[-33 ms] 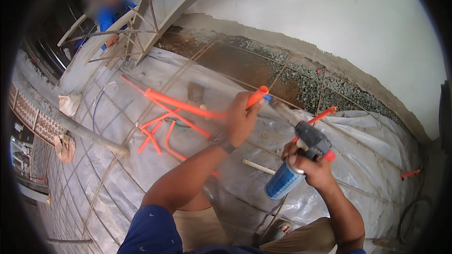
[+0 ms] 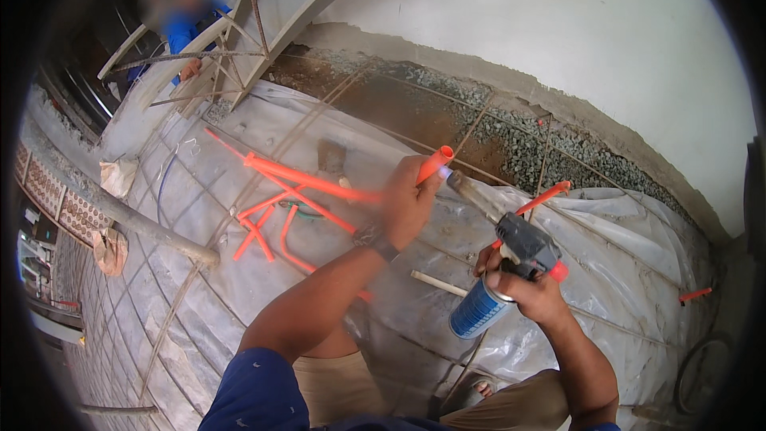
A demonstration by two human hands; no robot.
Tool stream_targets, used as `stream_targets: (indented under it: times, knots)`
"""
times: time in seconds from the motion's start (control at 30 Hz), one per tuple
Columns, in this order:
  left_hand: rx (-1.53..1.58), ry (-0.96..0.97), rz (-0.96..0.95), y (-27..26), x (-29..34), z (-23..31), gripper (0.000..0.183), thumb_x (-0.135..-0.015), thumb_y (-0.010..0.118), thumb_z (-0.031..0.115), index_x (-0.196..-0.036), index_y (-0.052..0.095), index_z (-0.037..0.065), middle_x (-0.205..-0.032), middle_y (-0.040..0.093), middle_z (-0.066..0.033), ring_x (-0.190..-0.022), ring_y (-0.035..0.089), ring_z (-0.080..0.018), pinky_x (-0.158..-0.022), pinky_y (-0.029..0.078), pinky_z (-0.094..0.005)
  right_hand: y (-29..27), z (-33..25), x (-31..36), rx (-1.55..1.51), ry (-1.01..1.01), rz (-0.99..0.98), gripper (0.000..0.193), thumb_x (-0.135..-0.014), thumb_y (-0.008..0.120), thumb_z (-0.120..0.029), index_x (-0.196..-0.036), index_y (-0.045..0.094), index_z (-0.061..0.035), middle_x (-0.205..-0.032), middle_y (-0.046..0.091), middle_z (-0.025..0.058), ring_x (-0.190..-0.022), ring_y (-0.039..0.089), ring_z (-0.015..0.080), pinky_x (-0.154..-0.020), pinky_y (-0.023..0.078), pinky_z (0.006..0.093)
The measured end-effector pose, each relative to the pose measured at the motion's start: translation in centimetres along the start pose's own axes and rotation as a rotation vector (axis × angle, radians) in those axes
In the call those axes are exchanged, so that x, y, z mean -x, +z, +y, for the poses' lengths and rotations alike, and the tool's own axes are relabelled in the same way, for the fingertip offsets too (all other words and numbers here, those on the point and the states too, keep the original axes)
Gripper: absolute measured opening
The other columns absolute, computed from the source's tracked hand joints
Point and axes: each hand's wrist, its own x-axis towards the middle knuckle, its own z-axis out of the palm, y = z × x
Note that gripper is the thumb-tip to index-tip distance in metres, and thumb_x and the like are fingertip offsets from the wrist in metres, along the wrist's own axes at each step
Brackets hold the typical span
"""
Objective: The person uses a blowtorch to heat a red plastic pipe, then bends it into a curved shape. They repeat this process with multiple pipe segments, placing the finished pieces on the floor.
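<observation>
My left hand (image 2: 408, 203) is closed around an orange plastic pipe (image 2: 433, 166), whose open end points up and away from me. In my right hand (image 2: 531, 291) is a gas blowtorch (image 2: 523, 243) with a black head, a metal nozzle and a blue gas can (image 2: 479, 309) below. A small bluish-white flame (image 2: 444, 172) shows between the nozzle tip and the pipe, close to my left fingers. Another long orange pipe length (image 2: 307, 179) runs up to my left hand; whether it is the same pipe is hidden by the hand.
Several orange pipe pieces (image 2: 267, 211) lie on plastic sheeting (image 2: 383, 287) crossed by rebar. An orange pipe stub (image 2: 550, 194) rises behind the torch. A co-worker in blue (image 2: 182, 36) is beyond a pale beam (image 2: 275, 40). Gravel (image 2: 550, 156) borders the white wall (image 2: 558, 24).
The torch head has shifted and tilted slightly in my right hand. The flame by the pipe looks paler than the earlier blue. My left hand keeps its hold on the pipe.
</observation>
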Motion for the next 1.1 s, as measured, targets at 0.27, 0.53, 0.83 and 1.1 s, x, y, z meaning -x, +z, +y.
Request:
stream_targets:
  times: [0.27,0.53,0.83,1.1]
  knots:
    - [-0.003,-0.134,-0.132,-1.1,-0.2,0.4,0.029,-0.107,0.074,0.028,-0.101,0.068,0.0,-0.081,0.065,-0.0115,-0.075,0.059,-0.0212,-0.071,0.05,-0.0388,-0.9,0.2,-0.8,-0.12,0.012,-0.015,0.019,-0.089,0.08,-0.013,-0.103,0.072,-0.0035,-0.1,0.073,0.0077,-0.094,0.07,0.0205,-0.085,0.056,0.0382]
    - [0.019,-0.168,-0.123,-1.3,-0.3,-0.3,0.043,-0.107,0.075,0.039,-0.087,0.068,0.001,-0.072,0.063,-0.0106,-0.067,0.059,-0.0214,-0.066,0.048,-0.0412,-0.8,0.1,-0.6,-0.141,0.051,0.024,0.021,-0.086,0.08,-0.014,-0.101,0.07,-0.0039,-0.101,0.073,0.0134,-0.101,0.072,0.0293,-0.093,0.056,0.0448]
    - [0.062,-0.323,-0.165,-2.1,-0.7,0.8,0.033,-0.104,0.08,0.022,-0.085,0.07,-0.003,-0.073,0.059,0.0039,-0.073,0.049,-0.0056,-0.064,0.046,-0.0298,-0.5,0.2,-0.1,-0.114,0.088,0.0,0.019,-0.089,0.079,-0.015,-0.101,0.071,-0.0035,-0.104,0.074,0.014,-0.102,0.072,0.0276,-0.094,0.056,0.0445]
    - [0.164,-0.312,-0.265,-1.8,-0.4,-1.0,0.034,-0.104,0.08,0.02,-0.08,0.066,0.0,-0.073,0.058,0.0059,-0.072,0.054,-0.0047,-0.065,0.049,-0.0289,-0.5,0.1,-0.4,-0.153,0.069,0.014,0.016,-0.09,0.079,-0.016,-0.098,0.071,-0.0039,-0.103,0.073,0.0125,-0.1,0.071,0.0262,-0.091,0.055,0.0426]
